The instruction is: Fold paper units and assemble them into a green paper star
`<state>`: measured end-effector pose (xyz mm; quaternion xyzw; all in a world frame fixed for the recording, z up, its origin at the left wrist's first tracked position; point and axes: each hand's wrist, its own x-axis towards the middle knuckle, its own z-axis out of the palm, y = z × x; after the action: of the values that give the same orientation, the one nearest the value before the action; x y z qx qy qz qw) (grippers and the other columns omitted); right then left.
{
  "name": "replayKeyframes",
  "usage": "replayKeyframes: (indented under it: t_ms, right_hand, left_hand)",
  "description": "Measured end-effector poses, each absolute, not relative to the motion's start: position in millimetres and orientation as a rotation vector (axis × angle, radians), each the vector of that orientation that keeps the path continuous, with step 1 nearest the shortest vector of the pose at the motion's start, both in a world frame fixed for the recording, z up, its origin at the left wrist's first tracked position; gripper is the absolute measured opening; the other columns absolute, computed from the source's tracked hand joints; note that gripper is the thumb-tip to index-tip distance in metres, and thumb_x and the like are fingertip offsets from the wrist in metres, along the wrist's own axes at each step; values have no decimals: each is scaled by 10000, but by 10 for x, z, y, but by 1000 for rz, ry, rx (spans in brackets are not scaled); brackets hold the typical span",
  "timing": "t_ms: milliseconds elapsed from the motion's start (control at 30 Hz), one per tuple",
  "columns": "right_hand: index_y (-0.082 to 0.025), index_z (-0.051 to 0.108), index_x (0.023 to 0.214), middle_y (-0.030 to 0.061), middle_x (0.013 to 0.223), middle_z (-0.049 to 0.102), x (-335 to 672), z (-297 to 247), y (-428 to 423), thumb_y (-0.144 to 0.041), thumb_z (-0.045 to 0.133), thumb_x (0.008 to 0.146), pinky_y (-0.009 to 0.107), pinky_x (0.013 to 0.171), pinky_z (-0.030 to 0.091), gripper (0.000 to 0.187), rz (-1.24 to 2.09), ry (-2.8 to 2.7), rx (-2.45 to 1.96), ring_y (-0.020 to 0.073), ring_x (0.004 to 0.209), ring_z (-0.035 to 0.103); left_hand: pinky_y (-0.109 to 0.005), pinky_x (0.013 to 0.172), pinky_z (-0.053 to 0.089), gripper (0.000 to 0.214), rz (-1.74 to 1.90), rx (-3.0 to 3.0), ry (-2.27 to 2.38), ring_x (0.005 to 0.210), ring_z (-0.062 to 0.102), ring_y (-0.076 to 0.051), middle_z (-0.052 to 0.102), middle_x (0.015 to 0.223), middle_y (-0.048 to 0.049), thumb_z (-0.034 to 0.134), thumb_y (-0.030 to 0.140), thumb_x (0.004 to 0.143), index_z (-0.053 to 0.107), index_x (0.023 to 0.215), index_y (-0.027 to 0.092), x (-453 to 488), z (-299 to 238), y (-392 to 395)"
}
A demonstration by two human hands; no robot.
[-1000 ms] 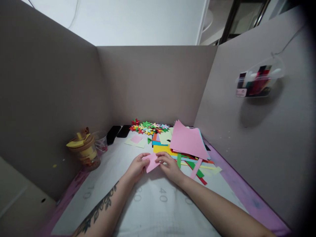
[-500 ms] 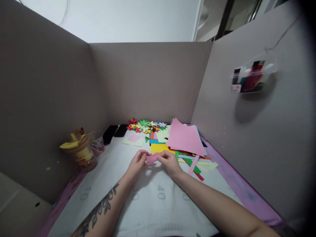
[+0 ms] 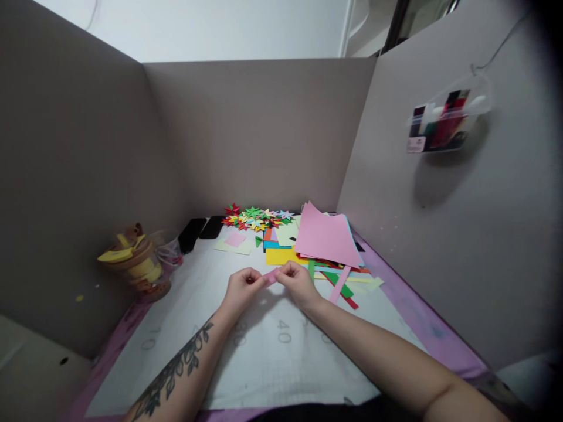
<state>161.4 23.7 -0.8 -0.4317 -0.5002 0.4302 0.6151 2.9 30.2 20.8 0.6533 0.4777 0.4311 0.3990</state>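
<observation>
A: What are we doing with the small pink paper (image 3: 271,276)?

B: Folding it, we think. Our left hand (image 3: 241,287) pinches one end and our right hand (image 3: 299,285) pinches the other. It's up between them, over the white mat (image 3: 272,375).

A: And the next move?

B: It seems to need lined-up edges and a firm press along the fold — we can't see the fold well.

A: What's around us?

B: Paper stars (image 3: 255,218) at the back, big pink sheets (image 3: 325,234) to the right. Purple cloth (image 3: 433,331) pokes out under the mat. Gray walls (image 3: 259,129) stand around us — a clear tub (image 3: 440,126) hangs on the right one.
</observation>
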Motion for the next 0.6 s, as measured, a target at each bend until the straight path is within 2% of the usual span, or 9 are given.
replayKeyframes:
  t_ms: [367,600]
  right_hand:
    - [-187,464,596,-28,578,525,1619,-67,254,-282,667,661,244,569,374,233,1016,-1132,-973,112,562,460]
    - [-193,460,624,-42,578,499,1603,-41,251,-300,695,620,236,549,371,258,1021,-1083,-974,108,554,451]
  left_hand:
    - [-210,512,362,359,1106,1623,1206,544,496,-110,601,578,-25,692,478,601,601,570,132,36,201,295]
    - [-205,497,358,361,1110,1606,1196,529,485,-105,598,571,-23,701,482,586,605,557,135,42,227,281]
